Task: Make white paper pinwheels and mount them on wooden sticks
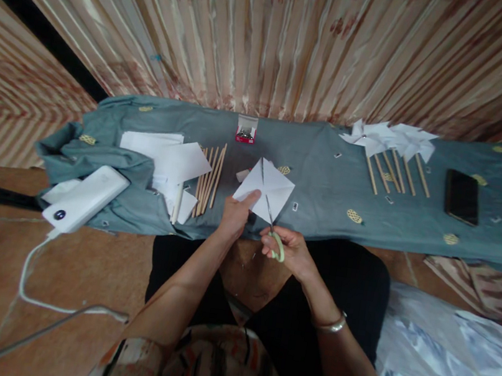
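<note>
A white paper square [278,187] is pinched at its left side by my left hand [238,211], thumb on top. A slit runs in from its upper corner. My right hand [287,250] grips a pair of scissors [277,246] with pale green handles. Their blades reach over the paper's lower corner, pointing toward its centre. Just left of my left hand lie several thin wooden sticks [208,182]. A small red and white box [246,132] of metal pins or tacks stands open behind the paper.
White sheets [154,143] lie on the left of the cloth-covered table [318,179], by a white power bank [86,198] with a cable. Finished paper pinwheels [393,140] on sticks and a black phone [461,197] lie right. A plastic bag [445,368] rests at lower right.
</note>
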`<state>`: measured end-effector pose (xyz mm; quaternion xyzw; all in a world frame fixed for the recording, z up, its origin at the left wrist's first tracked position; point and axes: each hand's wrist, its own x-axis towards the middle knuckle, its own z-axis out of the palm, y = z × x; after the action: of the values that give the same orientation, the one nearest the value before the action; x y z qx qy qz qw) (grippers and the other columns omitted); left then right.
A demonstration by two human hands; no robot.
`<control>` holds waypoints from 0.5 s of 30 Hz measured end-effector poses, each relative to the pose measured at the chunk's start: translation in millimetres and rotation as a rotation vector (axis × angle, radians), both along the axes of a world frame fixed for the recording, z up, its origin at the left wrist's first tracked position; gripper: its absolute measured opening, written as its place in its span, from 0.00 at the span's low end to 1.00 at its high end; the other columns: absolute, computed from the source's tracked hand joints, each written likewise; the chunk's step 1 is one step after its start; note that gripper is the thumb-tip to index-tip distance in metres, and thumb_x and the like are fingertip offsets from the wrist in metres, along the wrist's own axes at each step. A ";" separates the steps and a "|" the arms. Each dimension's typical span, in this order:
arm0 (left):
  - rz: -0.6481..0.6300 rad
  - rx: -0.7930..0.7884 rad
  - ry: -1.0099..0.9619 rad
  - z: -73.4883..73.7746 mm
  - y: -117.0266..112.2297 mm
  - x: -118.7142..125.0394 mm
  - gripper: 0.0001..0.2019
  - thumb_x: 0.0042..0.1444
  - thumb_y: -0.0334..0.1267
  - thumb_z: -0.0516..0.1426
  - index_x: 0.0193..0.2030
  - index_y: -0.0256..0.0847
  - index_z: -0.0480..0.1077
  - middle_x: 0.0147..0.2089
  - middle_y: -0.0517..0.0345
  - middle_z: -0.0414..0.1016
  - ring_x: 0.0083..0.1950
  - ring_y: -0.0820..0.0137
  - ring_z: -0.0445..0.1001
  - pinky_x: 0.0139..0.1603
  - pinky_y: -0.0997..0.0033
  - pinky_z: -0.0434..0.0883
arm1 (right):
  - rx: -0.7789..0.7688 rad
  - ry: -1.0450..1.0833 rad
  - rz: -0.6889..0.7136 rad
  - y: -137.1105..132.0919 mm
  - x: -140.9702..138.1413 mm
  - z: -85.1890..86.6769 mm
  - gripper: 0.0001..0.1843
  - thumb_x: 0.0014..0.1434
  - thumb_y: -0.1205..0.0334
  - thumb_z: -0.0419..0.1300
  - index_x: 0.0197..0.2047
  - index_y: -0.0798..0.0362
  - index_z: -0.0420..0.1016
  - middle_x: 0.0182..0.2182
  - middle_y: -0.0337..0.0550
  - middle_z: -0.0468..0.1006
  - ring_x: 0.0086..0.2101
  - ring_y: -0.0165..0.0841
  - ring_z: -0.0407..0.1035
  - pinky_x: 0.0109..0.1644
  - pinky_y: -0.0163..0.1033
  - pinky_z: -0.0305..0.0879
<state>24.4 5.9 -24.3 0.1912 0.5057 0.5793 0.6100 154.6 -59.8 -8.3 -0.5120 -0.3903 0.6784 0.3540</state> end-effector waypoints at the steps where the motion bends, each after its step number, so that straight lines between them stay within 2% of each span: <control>1: 0.002 0.000 -0.004 0.1 0.0 0.0 0.19 0.31 0.41 0.70 0.31 0.32 0.77 0.30 0.53 0.79 0.29 0.70 0.74 0.34 0.71 0.69 | 0.003 0.000 0.002 0.1 0.0 0.1 0.23 0.38 0.44 0.72 0.27 0.54 0.74 0.17 0.33 0.72 0.17 0.22 0.63 0.21 0.29 0.60; 15: 0.009 0.003 0.016 -2.4 0.5 -0.3 0.18 0.32 0.42 0.70 0.29 0.32 0.76 0.27 0.55 0.78 0.28 0.71 0.73 0.33 0.72 0.69 | 0.012 -0.003 -0.014 -0.4 -3.1 -4.0 0.20 0.40 0.47 0.72 0.26 0.54 0.74 0.16 0.33 0.71 0.16 0.22 0.61 0.20 0.30 0.58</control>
<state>24.1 6.4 -26.8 0.1942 0.5105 0.5813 0.6031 151.5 -60.2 -12.3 -0.5136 -0.3913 0.6729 0.3610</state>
